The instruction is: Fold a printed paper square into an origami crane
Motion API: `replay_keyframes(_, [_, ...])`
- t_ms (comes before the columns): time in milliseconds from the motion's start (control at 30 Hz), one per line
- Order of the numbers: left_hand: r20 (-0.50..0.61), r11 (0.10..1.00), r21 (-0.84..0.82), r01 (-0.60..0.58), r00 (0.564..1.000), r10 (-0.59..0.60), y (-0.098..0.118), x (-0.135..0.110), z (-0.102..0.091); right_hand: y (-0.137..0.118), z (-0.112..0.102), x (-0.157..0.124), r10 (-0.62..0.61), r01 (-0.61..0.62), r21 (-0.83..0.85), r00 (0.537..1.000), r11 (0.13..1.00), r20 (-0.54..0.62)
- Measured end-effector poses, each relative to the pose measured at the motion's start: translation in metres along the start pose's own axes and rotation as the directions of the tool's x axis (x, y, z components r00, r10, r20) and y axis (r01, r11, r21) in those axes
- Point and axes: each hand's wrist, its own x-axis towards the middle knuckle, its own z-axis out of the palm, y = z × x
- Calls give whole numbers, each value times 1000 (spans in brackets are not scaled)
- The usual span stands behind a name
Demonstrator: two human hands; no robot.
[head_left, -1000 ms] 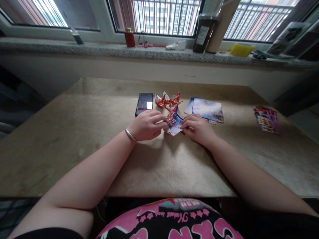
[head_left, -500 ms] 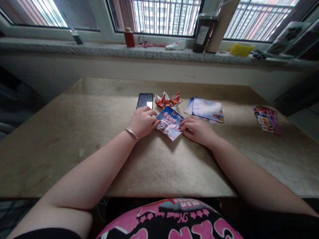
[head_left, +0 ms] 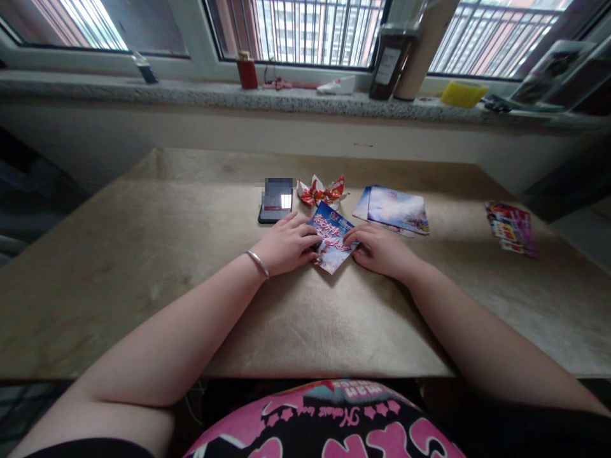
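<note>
A small blue printed sheet of paper [head_left: 333, 232] with pink-and-white lettering lies with one corner toward me. My left hand [head_left: 290, 240], a silver bangle on its wrist, has its fingers around the sheet's left edge and hides that corner. At the right corner, my right hand [head_left: 377, 248] grips the paper between thumb and fingers. A folded red-and-white paper flower [head_left: 324, 190] stands just behind the sheet. Beyond my left fingers is a phone [head_left: 275, 202], its screen partly blurred out. Several printed sheets [head_left: 398, 208] lie stacked behind my right hand.
The table [head_left: 157, 254] has a tan cover. Pink-and-red printed papers [head_left: 512, 229] are at its right side. Along the stone windowsill [head_left: 191, 95] stand a red bottle [head_left: 247, 71], a dark lidded container [head_left: 389, 63] and a yellow block [head_left: 463, 94].
My left hand has shifted slightly right and toward me along the sheet, uncovering the phone's lower end. The sheet's lower left part looks different, with more lettering showing. My right hand has barely moved.
</note>
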Motion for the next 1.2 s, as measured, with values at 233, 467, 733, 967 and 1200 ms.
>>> replay_keyframes(233, [42, 997, -67, 26, 999, -23, 3, -1, 9, -2, 0, 2, -1, 1, 8, 1000, 1000, 0])
replay_keyframes(467, [11, 999, -37, 17, 1000, -17, 5, -2, 7, -1, 7, 3, -2, 9, 49, 990, 999, -141])
replay_keyframes(733, [54, 991, -98, -85, 994, 91, 11, 5, 5, 1, 12, 6, 147, -145, 27, 964, 989, -220])
replay_keyframes(967, [82, 986, -126, -105, 990, 115, 11, 5, 8, 8, 15, 6, 338, -318, 118, 909, 941, -243])
replay_keyframes(1200, [88, 983, -151, -100, 989, 114, 12, 5, 7, 9, 16, 10, 444, -438, 80, 872, 896, -204])
